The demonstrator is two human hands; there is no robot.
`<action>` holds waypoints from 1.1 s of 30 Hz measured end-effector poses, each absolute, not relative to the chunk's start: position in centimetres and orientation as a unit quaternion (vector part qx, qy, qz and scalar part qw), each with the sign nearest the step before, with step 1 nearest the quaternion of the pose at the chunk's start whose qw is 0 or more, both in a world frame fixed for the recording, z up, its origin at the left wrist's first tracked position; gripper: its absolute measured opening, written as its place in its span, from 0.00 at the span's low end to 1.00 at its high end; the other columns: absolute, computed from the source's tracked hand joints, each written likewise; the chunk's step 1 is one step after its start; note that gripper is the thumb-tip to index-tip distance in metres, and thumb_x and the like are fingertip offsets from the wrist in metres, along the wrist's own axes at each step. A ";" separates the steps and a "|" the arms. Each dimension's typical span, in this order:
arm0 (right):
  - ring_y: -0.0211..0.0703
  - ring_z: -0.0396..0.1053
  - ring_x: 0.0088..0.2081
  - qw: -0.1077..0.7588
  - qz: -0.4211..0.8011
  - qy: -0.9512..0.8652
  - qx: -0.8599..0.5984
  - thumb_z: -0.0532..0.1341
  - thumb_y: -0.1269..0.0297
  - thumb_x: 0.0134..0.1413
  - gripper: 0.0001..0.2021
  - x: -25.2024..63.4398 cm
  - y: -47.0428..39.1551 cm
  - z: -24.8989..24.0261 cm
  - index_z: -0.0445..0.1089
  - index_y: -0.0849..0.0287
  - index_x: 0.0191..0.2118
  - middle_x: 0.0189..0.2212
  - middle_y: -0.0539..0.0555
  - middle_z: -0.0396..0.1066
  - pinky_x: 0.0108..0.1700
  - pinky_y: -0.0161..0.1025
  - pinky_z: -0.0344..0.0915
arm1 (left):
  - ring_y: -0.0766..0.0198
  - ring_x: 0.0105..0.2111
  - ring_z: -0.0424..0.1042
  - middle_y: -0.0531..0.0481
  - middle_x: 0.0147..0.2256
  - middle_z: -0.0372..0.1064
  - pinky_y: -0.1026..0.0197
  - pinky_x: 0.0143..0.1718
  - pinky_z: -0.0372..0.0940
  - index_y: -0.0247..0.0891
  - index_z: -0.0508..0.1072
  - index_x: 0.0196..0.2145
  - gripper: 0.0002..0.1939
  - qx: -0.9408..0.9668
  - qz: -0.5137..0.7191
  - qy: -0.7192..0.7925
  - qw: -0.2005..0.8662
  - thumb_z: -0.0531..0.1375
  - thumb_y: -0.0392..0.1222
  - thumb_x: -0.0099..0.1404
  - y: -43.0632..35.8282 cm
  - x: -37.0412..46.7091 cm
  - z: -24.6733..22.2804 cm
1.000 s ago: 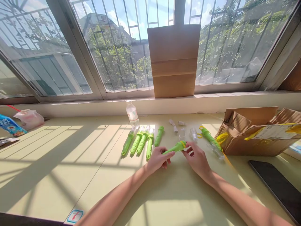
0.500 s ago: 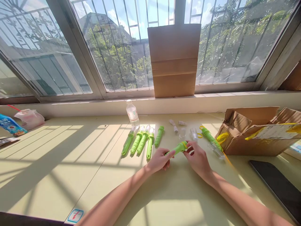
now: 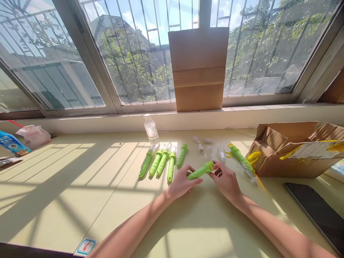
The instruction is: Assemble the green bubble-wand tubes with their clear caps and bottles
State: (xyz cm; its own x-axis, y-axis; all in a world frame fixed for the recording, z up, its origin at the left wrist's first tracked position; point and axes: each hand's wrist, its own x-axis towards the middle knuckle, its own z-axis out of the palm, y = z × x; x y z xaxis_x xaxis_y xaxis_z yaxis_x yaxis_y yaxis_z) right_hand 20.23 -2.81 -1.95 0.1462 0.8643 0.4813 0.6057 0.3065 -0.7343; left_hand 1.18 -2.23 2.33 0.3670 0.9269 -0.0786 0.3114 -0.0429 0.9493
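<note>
A green plastic tube (image 3: pixel 200 172) with a yellow ring at its upper right end is held between both hands, tilted. My left hand (image 3: pixel 182 183) is loosely closed about its lower left end, thumb below and fingers behind. At the ringed end, my right hand (image 3: pixel 225 181) pinches with thumb and fingertips; its other fingers are curled. Just behind my left hand lies another green tube (image 3: pixel 182 155) without a clear cap. To its left several green tubes with clear tops (image 3: pixel 162 163) lie in a row. Clear plastic pieces (image 3: pixel 208 153) are scattered beyond the held tube.
A water bottle (image 3: pixel 151 129) stands near the sill. Right of the hands are a green tube with a yellow loop (image 3: pixel 239 156), an open cardboard box (image 3: pixel 295 161) and a black phone (image 3: pixel 317 215). A blue packet (image 3: pixel 13 143) and a pinkish container (image 3: pixel 34 136) sit far left.
My left thumb has slid off the top of the green tube to its lower side, and the left fingers have shifted up around its end. My right hand stays at the yellow ring.
</note>
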 end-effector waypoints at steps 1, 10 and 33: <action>0.36 0.66 0.20 0.492 0.130 -0.641 -0.574 0.59 0.57 0.49 0.08 20.2 -2.8 -2.0 0.61 0.55 0.30 0.43 0.54 0.73 0.25 0.38 0.65 | 0.73 0.17 0.61 0.59 0.21 0.61 0.69 0.15 0.56 0.39 0.64 0.30 0.20 0.654 0.319 0.472 0.498 0.65 0.55 0.50 -2.3 1.2 2.3; 0.40 0.68 0.22 0.445 0.120 -0.648 -0.606 0.60 0.57 0.50 0.10 20.2 -2.8 -2.1 0.64 0.54 0.36 0.22 0.46 0.69 0.28 0.38 0.64 | 0.70 0.16 0.63 0.57 0.19 0.63 0.68 0.14 0.57 0.38 0.63 0.28 0.19 0.645 0.314 0.483 0.502 0.62 0.56 0.55 -2.4 1.5 2.0; 0.40 0.69 0.23 0.493 0.145 -0.636 -0.576 0.59 0.55 0.51 0.09 20.2 -2.8 -2.3 0.64 0.55 0.33 0.27 0.49 0.72 0.27 0.38 0.66 | 0.72 0.13 0.60 0.53 0.17 0.65 0.69 0.15 0.54 0.34 0.72 0.31 0.28 0.653 0.235 0.439 0.571 0.53 0.65 0.59 -1.5 0.8 2.1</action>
